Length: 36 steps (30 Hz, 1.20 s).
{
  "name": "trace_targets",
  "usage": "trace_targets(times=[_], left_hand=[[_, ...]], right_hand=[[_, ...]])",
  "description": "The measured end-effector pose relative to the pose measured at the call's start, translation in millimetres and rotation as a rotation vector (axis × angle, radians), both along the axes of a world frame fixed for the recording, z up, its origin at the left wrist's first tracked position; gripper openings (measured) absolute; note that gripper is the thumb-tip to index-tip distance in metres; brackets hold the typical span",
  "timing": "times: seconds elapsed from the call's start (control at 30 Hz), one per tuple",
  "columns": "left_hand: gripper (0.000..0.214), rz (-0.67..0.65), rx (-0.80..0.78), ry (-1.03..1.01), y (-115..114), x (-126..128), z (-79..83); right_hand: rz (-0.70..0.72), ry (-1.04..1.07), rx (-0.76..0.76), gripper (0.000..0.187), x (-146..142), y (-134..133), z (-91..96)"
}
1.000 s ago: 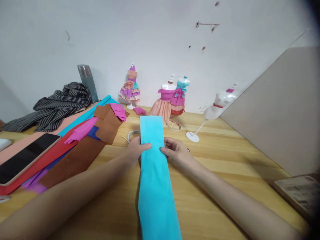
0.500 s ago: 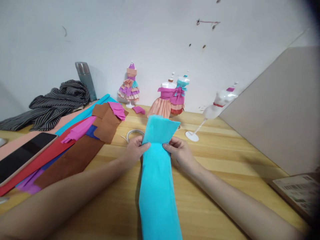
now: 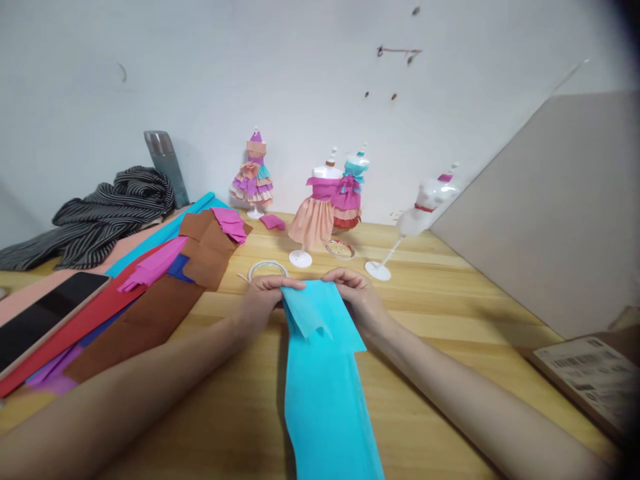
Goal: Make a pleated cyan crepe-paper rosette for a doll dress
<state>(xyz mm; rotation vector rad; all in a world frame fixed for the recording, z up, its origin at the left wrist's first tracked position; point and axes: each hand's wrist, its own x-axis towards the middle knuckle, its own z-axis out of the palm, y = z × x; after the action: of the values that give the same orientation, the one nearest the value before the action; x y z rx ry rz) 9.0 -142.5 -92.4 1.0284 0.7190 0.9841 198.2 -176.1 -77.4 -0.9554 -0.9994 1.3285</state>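
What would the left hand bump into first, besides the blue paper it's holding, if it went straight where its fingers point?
Probably the right hand. The left hand points across the folded top of the blue paper toward it, though how well they line up in depth is unclear.

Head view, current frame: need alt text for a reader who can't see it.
The left hand and right hand hold the folded-over far end of a long turquoise strip over a wooden table. Behind stand three dress forms in multicolored outfits and a white form with only colored bands; colored sheets, a phone and striped cloth lie at left.
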Motion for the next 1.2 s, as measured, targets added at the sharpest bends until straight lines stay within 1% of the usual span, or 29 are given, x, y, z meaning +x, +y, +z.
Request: trace_targets(times=[0.07,0.13,0.2,0.3,0.4,0.5,0.57,0.7,0.83,0.9,0.97,1.0,1.1,1.2], left_hand=[[0.021,0.004,0.001,0.012,-1,0,1.0],[0.023,0.018,0.009,0.013,-2,0,3.0],[0.031,0.032,0.035,0.014,-2,0,4.9],[0.039,0.014,0.057,0.015,0,1,5.0],[0.039,-0.003,0.061,0.060,2,1,3.5],[0.038,0.004,0.081,0.118,3,2,4.8],[0.038,0.007,0.088,0.119,3,2,7.4],[0.039,0.051,0.125,0.131,3,1,11.7],[0.024,0.055,0.145,0.118,3,2,12.3],[0.019,0.047,0.131,0.098,2,3,12.5],[0.019,0.057,0.144,0.109,3,3,13.3],[0.020,0.070,0.168,0.128,3,3,13.9],[0.030,0.115,0.278,0.178,6,1,14.8],[0.024,0.093,0.311,0.188,9,0,12.4]], right_hand=[[-0.001,0.058,-0.030,0.028,0,0,0.1],[0.014,0.067,-0.055,0.036,0,1,-0.6],[0.012,0.035,-0.074,0.033,-1,3,-1.4],[-0.047,0.002,-0.079,0.027,-1,5,-1.0],[-0.092,-0.004,-0.026,0.033,0,6,1.8],[-0.084,-0.027,0.061,0.040,0,5,4.3],[-0.067,-0.053,0.097,0.040,0,4,4.4],[-0.070,-0.084,0.111,0.038,-2,3,3.9],[-0.048,-0.081,0.127,0.044,0,4,6.0],[-0.031,-0.092,0.109,0.040,1,4,6.6],[-0.027,-0.094,0.056,0.030,1,4,5.9],[-0.032,-0.088,0.031,0.028,1,4,5.2],[-0.048,-0.082,-0.015,0.032,-1,4,2.9],[-0.013,-0.119,-0.030,0.031,-2,4,1.3]])
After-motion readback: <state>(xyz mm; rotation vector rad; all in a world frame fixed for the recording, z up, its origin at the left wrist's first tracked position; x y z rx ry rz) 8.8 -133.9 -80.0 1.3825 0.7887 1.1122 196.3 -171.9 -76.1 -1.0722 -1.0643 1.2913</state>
